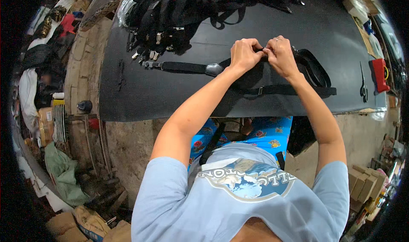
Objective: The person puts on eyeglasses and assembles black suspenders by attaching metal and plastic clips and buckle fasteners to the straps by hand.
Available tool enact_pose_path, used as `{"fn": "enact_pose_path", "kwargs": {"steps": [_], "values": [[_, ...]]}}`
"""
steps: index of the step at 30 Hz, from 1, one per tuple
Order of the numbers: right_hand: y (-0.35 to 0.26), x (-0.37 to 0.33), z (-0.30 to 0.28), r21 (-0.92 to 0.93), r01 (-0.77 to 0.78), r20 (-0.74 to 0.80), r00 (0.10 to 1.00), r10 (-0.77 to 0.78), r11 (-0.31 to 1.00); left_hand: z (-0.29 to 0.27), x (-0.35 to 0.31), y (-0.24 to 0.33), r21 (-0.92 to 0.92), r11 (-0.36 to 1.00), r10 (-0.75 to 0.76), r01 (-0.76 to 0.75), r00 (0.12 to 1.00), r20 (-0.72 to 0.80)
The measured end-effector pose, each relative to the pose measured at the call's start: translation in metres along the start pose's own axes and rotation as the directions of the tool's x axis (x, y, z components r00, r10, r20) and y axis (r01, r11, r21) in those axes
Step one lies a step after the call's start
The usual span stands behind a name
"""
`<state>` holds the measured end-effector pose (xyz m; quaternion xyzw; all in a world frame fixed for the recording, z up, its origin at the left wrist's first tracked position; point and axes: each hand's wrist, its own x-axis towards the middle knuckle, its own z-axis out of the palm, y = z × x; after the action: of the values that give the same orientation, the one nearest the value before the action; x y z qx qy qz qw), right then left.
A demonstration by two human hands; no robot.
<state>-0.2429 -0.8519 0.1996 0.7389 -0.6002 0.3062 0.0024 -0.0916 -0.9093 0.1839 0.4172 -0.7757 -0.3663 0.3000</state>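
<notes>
Both my hands meet over the black table top, their fingertips pinched close together. Between my left hand and my right hand is a dark bit of a pair of black suspenders; the exact part is hidden by the fingers. From beneath my left wrist one elastic strap runs left, with a shiny black patch and a clip at its end. Another strap with a slider lies across below my hands. A wider black loop curves to the right of my right hand.
A heap of black straps with metal clips covers the table's far left. Black scissors and a red object lie at the right edge. Cartons stand at lower right, a green sack at lower left.
</notes>
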Motion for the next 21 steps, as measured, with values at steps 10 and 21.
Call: {"fn": "enact_pose_path", "kwargs": {"steps": [10,21], "values": [[0.031,0.023,-0.036,0.233,0.086,0.25,0.957,-0.145,0.969,0.005,0.003,0.003,-0.022,0.953,0.301,-0.301,0.954,0.0],[0.088,0.037,-0.082,0.254,-0.183,0.666,0.746,-0.034,0.95,0.006,-0.002,-0.008,-0.085,0.978,0.195,-0.193,0.981,0.017]]}}
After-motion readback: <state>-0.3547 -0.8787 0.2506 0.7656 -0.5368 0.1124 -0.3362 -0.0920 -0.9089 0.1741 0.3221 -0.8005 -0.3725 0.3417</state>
